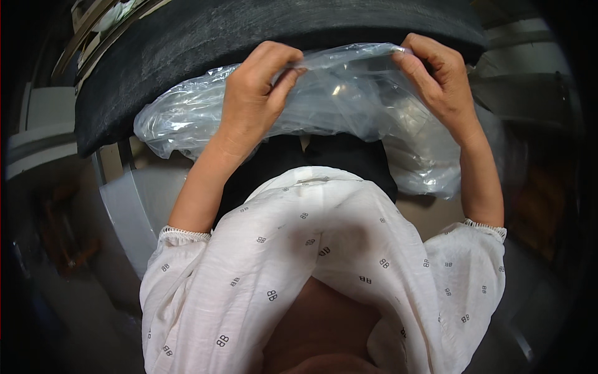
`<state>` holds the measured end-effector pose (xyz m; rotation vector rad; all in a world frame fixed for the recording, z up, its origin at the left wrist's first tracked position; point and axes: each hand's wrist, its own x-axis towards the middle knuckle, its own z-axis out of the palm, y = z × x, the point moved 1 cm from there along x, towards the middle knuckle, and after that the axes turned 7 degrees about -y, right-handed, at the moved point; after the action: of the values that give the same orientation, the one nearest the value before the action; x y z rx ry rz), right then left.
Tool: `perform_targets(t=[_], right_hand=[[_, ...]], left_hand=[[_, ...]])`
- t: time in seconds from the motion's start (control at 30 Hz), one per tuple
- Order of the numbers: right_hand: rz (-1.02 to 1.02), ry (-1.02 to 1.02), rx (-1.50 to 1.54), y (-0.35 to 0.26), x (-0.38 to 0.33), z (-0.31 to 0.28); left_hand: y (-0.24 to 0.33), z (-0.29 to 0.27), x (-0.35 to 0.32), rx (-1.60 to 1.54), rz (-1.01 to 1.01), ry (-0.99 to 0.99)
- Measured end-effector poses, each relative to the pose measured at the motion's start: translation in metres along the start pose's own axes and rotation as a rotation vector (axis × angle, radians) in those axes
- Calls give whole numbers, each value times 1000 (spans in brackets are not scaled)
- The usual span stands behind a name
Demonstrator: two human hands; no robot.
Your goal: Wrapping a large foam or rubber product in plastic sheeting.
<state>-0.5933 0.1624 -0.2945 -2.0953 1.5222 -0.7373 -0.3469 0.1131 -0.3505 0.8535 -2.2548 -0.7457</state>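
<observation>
between my two hands, a clear plastic [339,93] stretches, its upper edge gathered into a thin, pale strip. my left hand [256,87] pinches that edge at one end, thumb and forefinger closed on it, the back of the hand toward me. my right hand [441,81] grips the other end between thumb and fingertips, a little higher than the left, with the wrist bent. whether the plastic is a bag or a loose sheet, i cannot tell.

past my left hand, the plastic bunches out to the left in shiny creases; below my right hand, it hangs down in a wide, crumpled lobe. just beyond both hands lies the table [205,53], its top dark and scuffed, and the plastic lies against its near edge. nearer to me than the hands are my black trousers [352,156], partly under the plastic, and then my white shirt [349,230] with small dark prints, its sleeves ending near the elbows. to the left of my left forearm, low down, is a pale panel [128,206]. well beyond that hand, at the far left, are some rails [81,47].
</observation>
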Motion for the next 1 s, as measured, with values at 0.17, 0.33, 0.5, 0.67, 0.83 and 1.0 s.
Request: perform_targets(t=[0.17,0.33,0.5,0.67,0.83,1.0], right_hand=[[-54,184,-384,29,-15,-17],[24,370,-486,64,-34,-24],[171,547,-418,124,-107,-5],[473,-28,-448,172,-240,23],[904,-361,-565,235,-381,-9],[1029,189,-156,252,-344,-82]], left_hand=[[0,-13,-8,-156,-35,152],[-8,-85,-42,187,-173,460],[-55,-274,-149,632,-361,788],[-77,-384,-184,692,-348,865],[-118,-319,-130,553,-479,544],[-180,-273,-108,347,-515,481]])
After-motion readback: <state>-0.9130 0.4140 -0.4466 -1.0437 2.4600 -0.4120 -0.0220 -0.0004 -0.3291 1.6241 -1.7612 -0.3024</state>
